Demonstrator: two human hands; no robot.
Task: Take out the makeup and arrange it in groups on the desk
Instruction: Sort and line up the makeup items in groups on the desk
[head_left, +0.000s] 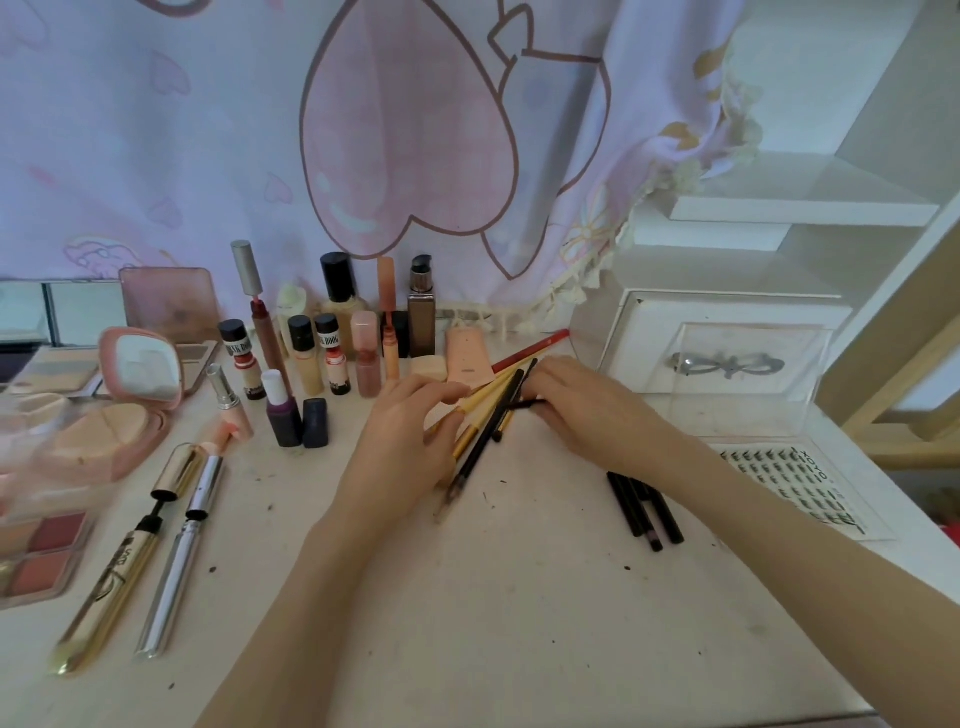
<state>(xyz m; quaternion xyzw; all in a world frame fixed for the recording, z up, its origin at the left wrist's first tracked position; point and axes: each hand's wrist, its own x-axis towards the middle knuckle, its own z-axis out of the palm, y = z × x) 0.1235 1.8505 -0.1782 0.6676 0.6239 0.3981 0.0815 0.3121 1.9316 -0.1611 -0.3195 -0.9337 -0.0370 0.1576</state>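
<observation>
Pink and peach dominate the left edge of the white desk (519, 597): one blush palette (39, 551), one open cushion compact (119, 410) with its mirror up, and more flat palettes behind it, count unclear. Next, two long mascara tubes, one gold (109, 566) and one silver (179, 551), lie side by side, long axes running from near-left to far-right, caps toward the far end. Behind them stands a cluster of upright bottles and lip tubes (322, 338), roughly a dozen; exact count not readable.

Centre: a bundle of makeup pencils (480, 431), at least three yellow and one black, plus one red pencil (530, 345) beyond; they lie diagonally, tips toward the near-left, far ends toward the far-right. The left hand (410, 441) rests on the bundle with fingers curled around the yellow pencils. The right hand (576, 400) pinches a thin black stick at the bundle's far end.

Right: four or so black pencils (644, 509) lie together, near-upright in the picture. Beyond, one sheet of false lashes (795, 483) and one clear box (727, 364).

The desk is speckled with dark marks; a lilac curtain (363, 130) with a pink heart print hangs behind, and white shelving (805, 208) stands right.
</observation>
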